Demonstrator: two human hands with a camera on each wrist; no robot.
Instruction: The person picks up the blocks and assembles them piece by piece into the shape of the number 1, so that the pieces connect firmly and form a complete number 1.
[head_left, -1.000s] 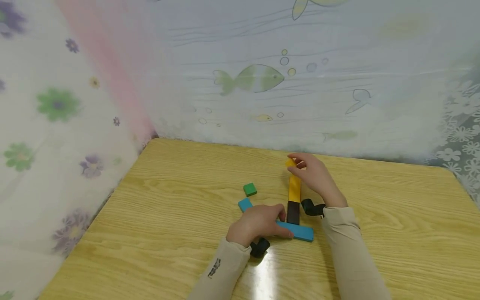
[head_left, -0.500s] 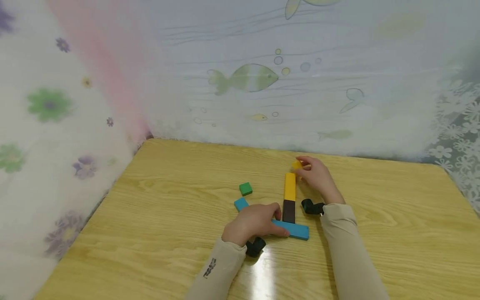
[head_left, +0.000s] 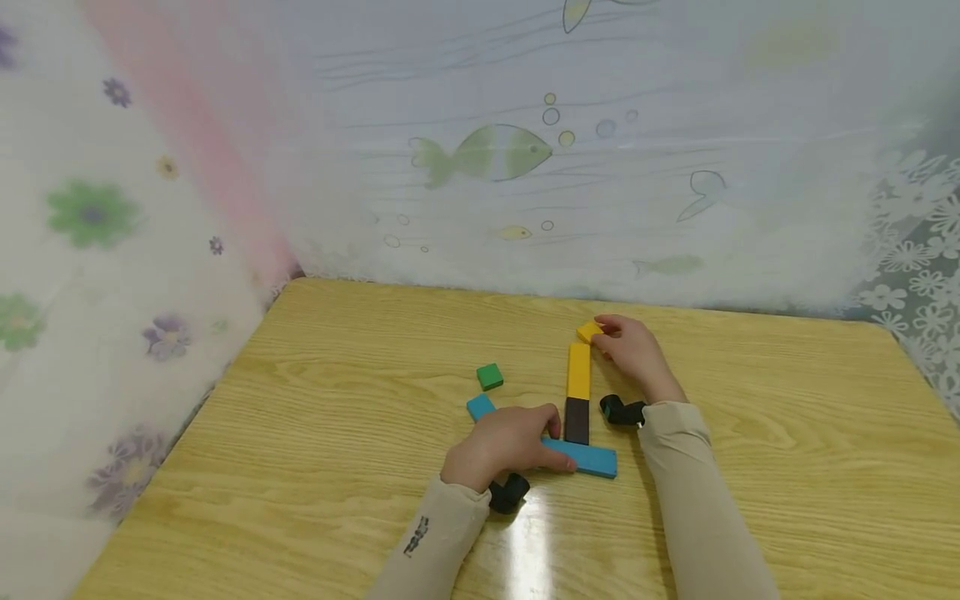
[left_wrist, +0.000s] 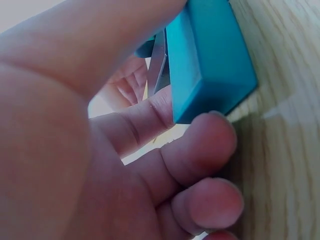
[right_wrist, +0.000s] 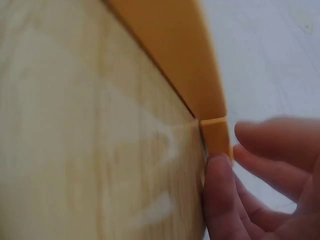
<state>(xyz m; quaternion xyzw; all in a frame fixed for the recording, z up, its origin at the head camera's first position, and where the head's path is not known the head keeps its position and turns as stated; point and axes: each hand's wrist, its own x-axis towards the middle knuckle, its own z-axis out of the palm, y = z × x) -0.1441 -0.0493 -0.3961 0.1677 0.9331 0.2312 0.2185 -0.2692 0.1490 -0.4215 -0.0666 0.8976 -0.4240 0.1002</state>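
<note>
My left hand [head_left: 504, 446] grips a flat blue block [head_left: 600, 461] lying crosswise on the table; in the left wrist view the thumb lies along one side of the blue block [left_wrist: 210, 55] and fingertips touch its other side and end. From that block a dark brown block [head_left: 577, 420] and a long yellow block [head_left: 579, 371] run away in a line. At the far end, my right hand [head_left: 633, 354] pinches a small yellow block [head_left: 588, 331], set at an angle. In the right wrist view this small yellow block [right_wrist: 216, 136] appears right against the long one's end.
A small green block [head_left: 490, 377] lies to the left on the wooden table [head_left: 360, 375]. Another blue piece [head_left: 480, 407] shows partly behind my left hand. Black wrist-worn devices [head_left: 510, 493] sit close to the tabletop. A patterned curtain [head_left: 480, 208] borders the far edge.
My right hand has moved the small yellow block rightward from the long yellow block's far end, then slightly back left. The left hand stays on the blue block. The head view has shifted slightly.
</note>
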